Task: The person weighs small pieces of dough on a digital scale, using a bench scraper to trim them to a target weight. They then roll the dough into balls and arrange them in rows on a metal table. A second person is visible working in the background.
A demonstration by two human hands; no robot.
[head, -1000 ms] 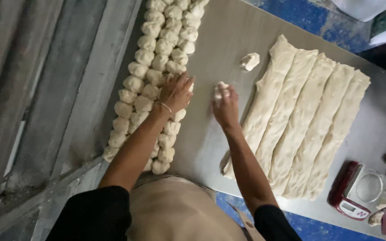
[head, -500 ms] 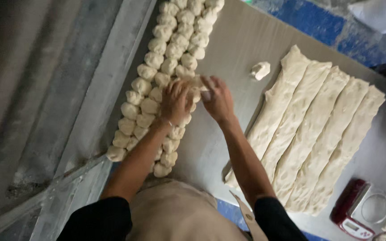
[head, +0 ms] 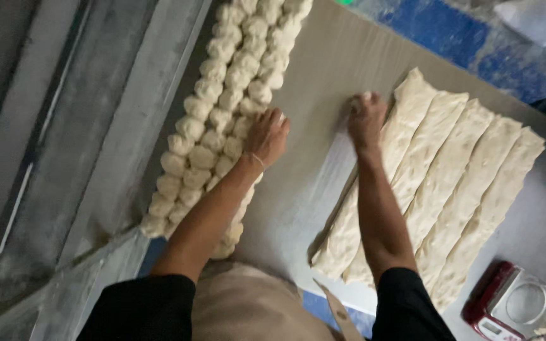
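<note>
Head view: left hand (head: 266, 136) flat on dough balls (head: 222, 120), right hand (head: 366, 119) fisted beside five dough strips (head: 440, 183).

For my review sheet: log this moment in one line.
left hand: on dough balls | right hand: at dough strips | scale: table corner

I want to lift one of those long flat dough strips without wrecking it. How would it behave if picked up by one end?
The long dough strips would probably flop and stretch: they lie flat and thin, moulded to the table. They look soft and wrinkled, so pinching fingers would likely dent them. Neighbours touch along their edges, so one may cling to the next.
</note>
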